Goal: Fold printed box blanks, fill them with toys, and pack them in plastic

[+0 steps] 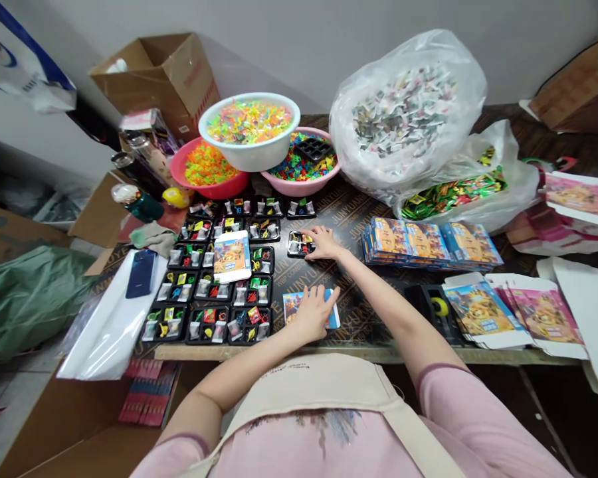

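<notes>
**Right hand (326,243) on a small tray (294,245), left hand (311,315) on a picture box (335,317)**

Near the center of the frame, the right hand is half closed, its thumb and fingers around the right end of the small tray, which sits on the dark tabletop (353,318) with colorful bits inside. Just below, the left hand lies palm down, its fingers loosely spread across the picture box; whether it grips the box, I cannot tell. The picture box lies flat near the front edge.

Left of center, filled trays (208,287) stand in rows, each with small toys and wrapped pieces, and a loose box (232,257) rests on top of some of them. Farther left, a phone (140,273) lies on white sheets (99,332).

Across the upper middle are a white basin (249,159), a red basin (214,190) and a pink basin (299,187), all heaped with bright plastic pieces. Upper right of center, a clear bag (408,113) holds many small packets; a second bag (515,179) below it contains green ones.

Right of center, stacked boxes (428,242) stand in neighboring piles. At the lower right, flat cartons (483,312) lie beside a tape dispenser (431,312).
</notes>
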{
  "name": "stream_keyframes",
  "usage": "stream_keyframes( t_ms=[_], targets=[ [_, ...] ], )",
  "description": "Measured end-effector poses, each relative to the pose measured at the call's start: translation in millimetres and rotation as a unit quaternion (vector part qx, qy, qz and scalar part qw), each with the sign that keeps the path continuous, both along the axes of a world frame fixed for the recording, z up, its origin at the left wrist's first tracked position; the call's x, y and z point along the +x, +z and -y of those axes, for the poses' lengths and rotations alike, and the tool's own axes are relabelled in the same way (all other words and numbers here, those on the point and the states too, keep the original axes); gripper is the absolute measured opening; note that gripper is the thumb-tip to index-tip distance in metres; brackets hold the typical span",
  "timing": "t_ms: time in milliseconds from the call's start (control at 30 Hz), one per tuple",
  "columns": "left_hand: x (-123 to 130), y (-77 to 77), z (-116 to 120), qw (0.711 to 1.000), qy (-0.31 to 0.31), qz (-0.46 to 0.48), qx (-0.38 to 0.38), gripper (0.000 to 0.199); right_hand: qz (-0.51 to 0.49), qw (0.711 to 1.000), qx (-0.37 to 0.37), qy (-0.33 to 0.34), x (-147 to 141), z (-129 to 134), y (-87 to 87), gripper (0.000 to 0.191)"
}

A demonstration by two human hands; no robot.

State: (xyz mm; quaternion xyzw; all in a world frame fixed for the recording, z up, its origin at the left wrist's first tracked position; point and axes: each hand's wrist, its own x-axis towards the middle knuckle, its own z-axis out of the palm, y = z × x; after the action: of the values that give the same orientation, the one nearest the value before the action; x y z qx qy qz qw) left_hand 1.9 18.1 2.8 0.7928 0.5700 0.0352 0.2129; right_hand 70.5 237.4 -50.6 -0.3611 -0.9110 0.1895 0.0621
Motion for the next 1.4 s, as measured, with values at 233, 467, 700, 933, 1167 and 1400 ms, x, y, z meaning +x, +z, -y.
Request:
stream_keyframes(
  t_ms=[233,467,700,933,1167,1400],
  targets=[
    [-31.3,0.6,12.1,0.986,0.062,0.142,0.068,0.087,-0.08,0.996,-0.033,-0.036,83.2,68.0,7.3,0.091],
    [-43.1,-20.0,7.8,0.955,0.068,0.248,0.149,0.081,-0.128,0.99,-0.014,-0.054,143.5,129.0,63.1,0.086],
    [-36.1,-23.1,10.5,0.95,0.017,0.279,0.139,0.097,-0.118,0.993,-0.004,-0.026,148.7,168.9,68.3,0.083],
    [-34.4,-28.7,15.7,0.979,0.013,0.199,0.04,0.106,-0.103,0.993,-0.04,0.034,146.2,180.2,51.2,0.083],
    [-25.0,-25.5,11.4,0.985,-0.037,0.162,0.053,0.103,-0.137,0.985,-0.096,0.034,145.5,179.5,45.7,0.092],
    [-11.9,-26.1,10.4,0.985,0.036,0.137,0.099,0.101,-0.356,0.857,-0.151,-0.341,133.6,198.0,17.3,0.063]
  ],
)
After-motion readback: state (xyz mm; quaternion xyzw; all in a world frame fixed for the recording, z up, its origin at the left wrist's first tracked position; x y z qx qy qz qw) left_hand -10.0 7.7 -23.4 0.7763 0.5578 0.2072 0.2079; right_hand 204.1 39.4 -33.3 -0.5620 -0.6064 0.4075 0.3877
